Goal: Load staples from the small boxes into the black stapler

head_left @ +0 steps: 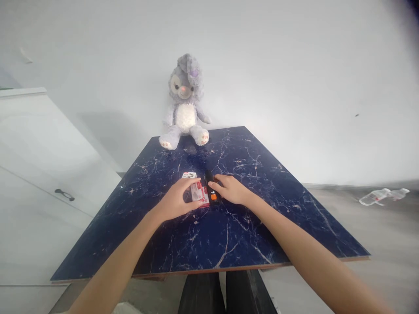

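My left hand [181, 197] curves around a small red-and-white box [202, 196], its thumb and forefinger at opposite ends. A white box [189, 175] with a dark printed picture lies just beyond, partly behind the fingers. Right beside the red-and-white box is a long black stapler [213, 197] with an orange patch, pointing away from me. My right hand [229, 188] grips it from the right, thumb on its top and fingertips along its far side. The boxes and stapler lie close together on the dark blue marbled table [203, 244].
A grey plush rabbit [186, 117] with a white belly sits at the table's far edge against the wall. White cabinets [32, 183] with a dark handle stand at the left. Clear plastic bottles [376, 197] lie on the floor to the right.
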The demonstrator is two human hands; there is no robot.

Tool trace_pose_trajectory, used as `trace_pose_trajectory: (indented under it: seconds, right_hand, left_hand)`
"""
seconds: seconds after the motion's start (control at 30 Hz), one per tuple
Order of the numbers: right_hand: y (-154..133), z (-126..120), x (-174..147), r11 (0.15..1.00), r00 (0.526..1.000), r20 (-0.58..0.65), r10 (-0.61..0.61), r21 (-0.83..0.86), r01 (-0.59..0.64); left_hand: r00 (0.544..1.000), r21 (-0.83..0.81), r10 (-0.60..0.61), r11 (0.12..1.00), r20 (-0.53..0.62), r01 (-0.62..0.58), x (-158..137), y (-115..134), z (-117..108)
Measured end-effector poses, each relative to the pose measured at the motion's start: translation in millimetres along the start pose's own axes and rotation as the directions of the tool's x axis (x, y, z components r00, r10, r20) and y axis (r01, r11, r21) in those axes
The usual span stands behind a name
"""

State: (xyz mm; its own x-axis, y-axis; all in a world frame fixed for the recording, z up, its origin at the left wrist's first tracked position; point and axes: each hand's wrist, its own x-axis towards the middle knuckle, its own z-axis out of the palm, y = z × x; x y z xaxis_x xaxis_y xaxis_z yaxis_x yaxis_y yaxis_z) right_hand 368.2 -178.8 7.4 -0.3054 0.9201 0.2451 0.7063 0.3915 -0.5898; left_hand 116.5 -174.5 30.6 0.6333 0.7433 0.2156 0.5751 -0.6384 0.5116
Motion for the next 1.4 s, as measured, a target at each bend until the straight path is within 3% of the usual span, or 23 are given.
trace_pose_trajectory:
  seconds: [0.17, 0.33, 0.73, 0.9, 1.0, 1.1, 1.23, 1.4]
  right_hand:
    - [1, 0, -1, 1.0, 1.0, -0.017, -0.015, 0.012, 0.015]
    - [3, 2, 0, 1.0, 1.0, -0.003, 0.0, -0.025, 0.0]
    - [1, 0, -1, 1.0, 1.0, 0.002, 0.014, 0.007, -0.014]
    - [1, -1, -1, 1.0, 1.0, -0.008, 0.007, 0.011, -0.007]
    - [2, -1, 0, 0.999, 1.0, 0.0, -0.003, 0.04, 0.003]
    - [3, -2, 0, 0.998, 1.0, 0.007, -0.012, 0.056, 0.012]
    - [2, -3, -1, 0.997, 1.0, 0.015, 0.001, 0.072, -0.002]
    - [0, -3, -1, 0.998, 1.0, 0.022, 0.006, 0.057, -0.007]
  left_hand:
    - [0.996, 0.026, 0.088, 0.996, 0.0, -0.088, 6, -12, 30]
    - [1.0, -0.06, -0.017, 0.998, -0.013, 0.017, 0, -21, 27]
    - [0.997, -0.1, -0.069, 0.992, 0.03, 0.072, 1, -19, 34]
    - [0.994, -0.201, -0.06, 0.977, 0.094, 0.077, 8, -20, 18]
    - [0.995, -0.216, -0.097, 0.972, -0.034, 0.087, 24, -34, -1]
    - [0.959, -0.021, -0.154, 0.988, -0.237, 0.154, 42, -55, -8]
    - [0.964, 0.053, -0.173, 0.981, -0.2, 0.187, 50, -69, 6]
    - [0.986, -0.023, -0.115, 0.993, -0.119, 0.113, 42, -52, 24]
